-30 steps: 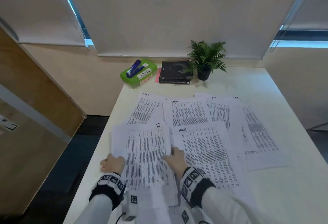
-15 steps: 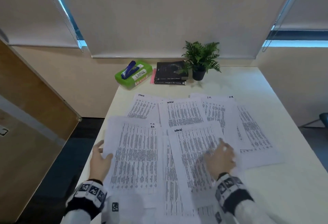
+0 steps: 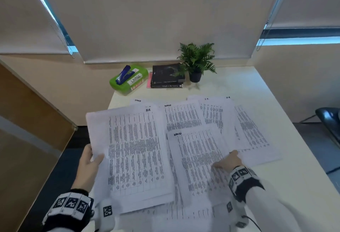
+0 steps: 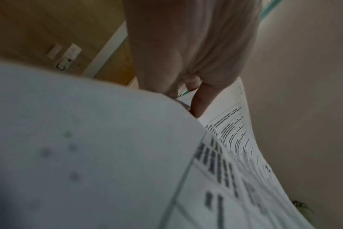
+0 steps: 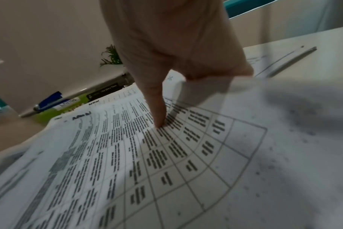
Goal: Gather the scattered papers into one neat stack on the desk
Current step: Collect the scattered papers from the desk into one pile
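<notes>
Head view: the left hand (image 3: pixel 90 160) at lower left holds a bundle of papers (image 3: pixel 132 150) by its left edge, thumb on top, fingers underneath, so it's pinching them. The right hand (image 3: pixel 229 161) at lower right grips the right edge of another sheet (image 3: pixel 198 158), thumb pressed on the print. More sheets (image 3: pixel 244 126) lie spread and overlapping across the middle of the white desk (image 3: pixel 276 185). At the back edge sit a green box (image 3: pixel 128 80) with a blue stapler (image 3: pixel 123 75) on top, some books (image 3: pixel 167 76) and a potted plant (image 3: pixel 196 60).

Left wrist view: the thumb (image 4: pixel 202 99) lies on the printed page, the rest is blurry.

Right wrist view: the thumb (image 5: pixel 157 105) presses the sheet, fingers curled round its edge.
</notes>
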{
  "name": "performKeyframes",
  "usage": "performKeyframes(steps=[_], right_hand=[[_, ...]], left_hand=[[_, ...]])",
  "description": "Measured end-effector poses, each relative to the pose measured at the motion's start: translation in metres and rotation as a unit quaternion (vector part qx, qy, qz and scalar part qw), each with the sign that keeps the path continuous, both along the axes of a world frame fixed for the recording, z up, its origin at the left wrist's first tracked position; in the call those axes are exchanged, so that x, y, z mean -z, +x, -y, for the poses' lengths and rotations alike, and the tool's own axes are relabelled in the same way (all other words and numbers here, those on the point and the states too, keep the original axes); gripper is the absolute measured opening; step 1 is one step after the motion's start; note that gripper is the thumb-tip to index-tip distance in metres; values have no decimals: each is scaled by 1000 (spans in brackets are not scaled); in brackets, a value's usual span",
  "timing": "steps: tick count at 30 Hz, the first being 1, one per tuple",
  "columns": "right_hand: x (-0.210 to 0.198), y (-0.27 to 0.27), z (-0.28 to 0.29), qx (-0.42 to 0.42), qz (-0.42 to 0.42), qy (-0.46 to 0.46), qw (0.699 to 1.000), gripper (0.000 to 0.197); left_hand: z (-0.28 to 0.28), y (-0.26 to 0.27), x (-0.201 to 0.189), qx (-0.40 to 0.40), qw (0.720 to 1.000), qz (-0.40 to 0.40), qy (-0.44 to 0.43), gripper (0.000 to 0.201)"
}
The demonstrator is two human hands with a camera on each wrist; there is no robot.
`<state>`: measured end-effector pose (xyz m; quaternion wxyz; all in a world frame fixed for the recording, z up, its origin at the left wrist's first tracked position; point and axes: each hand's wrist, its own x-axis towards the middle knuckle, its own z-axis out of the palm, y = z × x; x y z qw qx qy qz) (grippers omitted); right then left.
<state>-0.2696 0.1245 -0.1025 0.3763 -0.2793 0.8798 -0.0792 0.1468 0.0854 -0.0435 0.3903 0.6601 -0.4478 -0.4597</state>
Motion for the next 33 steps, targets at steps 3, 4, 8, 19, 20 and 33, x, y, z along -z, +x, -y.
performKeyframes(steps=[3, 4, 8, 19, 20, 33], right_hand=[[-5, -9, -12, -58, -12, -71, 996, 50], [-12, -13, -17, -54, 1, -106, 993, 50], [-53, -52, -26, 11, 65, -295, 953, 26], [-34, -72, 1, 61, 318, -202, 924, 64], [-28, -55, -4, 32, 328, -190, 925, 48], [33, 3, -39, 62, 87, -151, 983, 42]], left_hand=[[-18, -15, 26, -3, 998, 4, 55, 45], [-24, -24, 32, 9, 998, 10, 61, 49], [-44, -70, 40, 23, 994, 30, 102, 39], [-38, -150, 59, 21, 985, -27, 167, 58], [-37, -152, 59, 27, 985, -35, 169, 56], [-39, -116, 45, 2, 988, 41, 151, 69]])
